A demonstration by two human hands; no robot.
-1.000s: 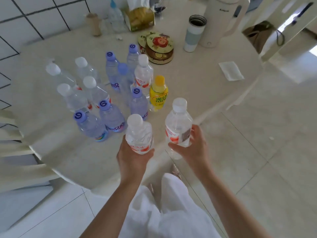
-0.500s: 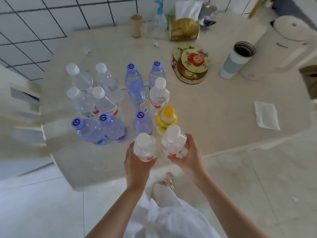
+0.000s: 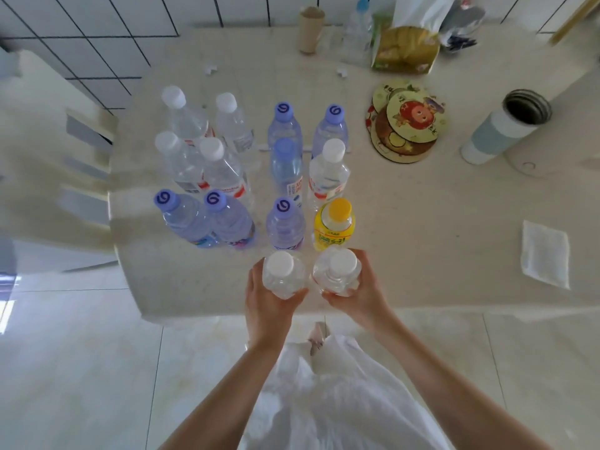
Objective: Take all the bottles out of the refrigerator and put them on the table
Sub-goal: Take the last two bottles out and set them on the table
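Note:
My left hand (image 3: 269,306) grips a clear white-capped bottle (image 3: 281,274), and my right hand (image 3: 360,295) grips a second clear white-capped bottle (image 3: 337,271). Both bottles stand upright side by side over the near edge of the cream table (image 3: 422,206). Just beyond them stand a purple-capped bottle (image 3: 285,224) and a yellow bottle with an orange cap (image 3: 334,225). Further back are several more clear and purple-capped bottles (image 3: 224,167) in rows. No refrigerator is in view.
A white folded cloth (image 3: 545,253) lies at the right. A grey-banded tumbler (image 3: 506,131), round picture coasters (image 3: 407,121), a tissue box (image 3: 406,50), a spray bottle (image 3: 357,30) and a cardboard roll (image 3: 310,29) stand at the back. A cream chair (image 3: 48,164) is at the left.
Both hands carried their bottles forward from beside the table to above its near edge, behind the purple-capped and yellow bottles. My view tipped to look straight down.

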